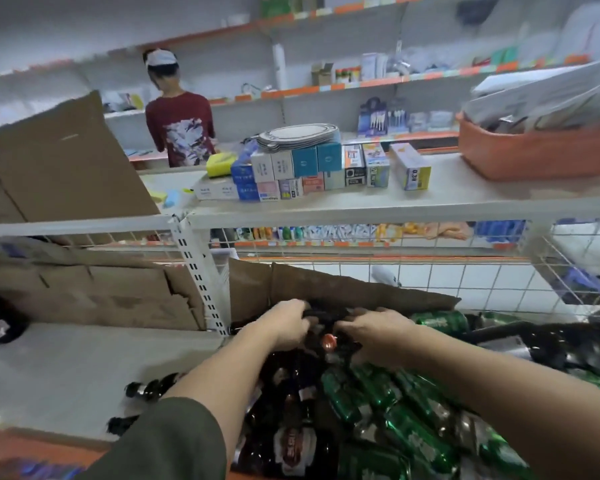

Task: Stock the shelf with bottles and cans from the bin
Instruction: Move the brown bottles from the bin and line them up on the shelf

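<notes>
Dark blurred bottles (291, 382) swallow the curled left hand (288, 328) and right hand (378, 336); grip cannot be told.

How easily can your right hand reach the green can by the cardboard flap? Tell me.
Probably yes: the green can lies uncovered, on top, just beside the right hand. Its fingers seem curled on a dark bottle, though, and must let go first.

The green cans (378, 393) are glossy metal and the dark bottles (291, 420) beside them shine smooth like glass — against them the brown cardboard flap (343, 289) looks matt and rough, the white shelf (66, 368) smooth painted metal, the wire grid (465, 282) coated white, the sleeve (174, 441) dull olive cloth.
</notes>
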### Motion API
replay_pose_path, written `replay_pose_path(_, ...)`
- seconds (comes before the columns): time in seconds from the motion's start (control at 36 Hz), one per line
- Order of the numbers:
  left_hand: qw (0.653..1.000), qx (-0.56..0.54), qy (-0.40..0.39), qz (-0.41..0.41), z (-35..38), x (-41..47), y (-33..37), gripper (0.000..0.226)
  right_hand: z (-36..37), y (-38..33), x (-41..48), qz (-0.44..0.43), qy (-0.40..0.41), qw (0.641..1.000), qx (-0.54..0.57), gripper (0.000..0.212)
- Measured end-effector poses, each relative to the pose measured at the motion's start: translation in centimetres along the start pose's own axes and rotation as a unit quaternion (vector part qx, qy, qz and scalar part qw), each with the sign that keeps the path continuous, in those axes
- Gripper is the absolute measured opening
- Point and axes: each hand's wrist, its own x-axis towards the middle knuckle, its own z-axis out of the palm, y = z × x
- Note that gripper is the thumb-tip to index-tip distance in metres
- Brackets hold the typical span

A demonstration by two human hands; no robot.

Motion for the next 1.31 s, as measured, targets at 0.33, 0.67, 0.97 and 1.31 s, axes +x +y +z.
replay_pose_path(0.33, 0.989, 0.123, 0.048, 0.071, -7.3, -0.1, 6.9, 0.023, -7.1, 5.5, -5.4, 0.153, 0.179, 0.943, 0.237, 0.045)
replay_pose_path(0.67, 0.986, 0.074, 0.15, -0.009, -18.8, -6.8, 7.8, 0.033, -15.7, 3.2, -5.1, 0.07, 0.333, 0.767, 0.544, 0.022)
replay_pose_path(0.97, 0.964, 0.066, 0.173, -0.19, -18.9, -17.6, -2.1, 0.037, -17.5, -10.0, 3.5, -0.028, 0.311, 0.782, 0.54, 0.025)
replay_pose_path(1.31, 0.905, 0.059, 0.22, -0.359, -20.6, -34.8, -18.0, 0.044, -19.7, -30.9, 11.5, -0.154, 0.254, 0.801, 0.52, 0.028)
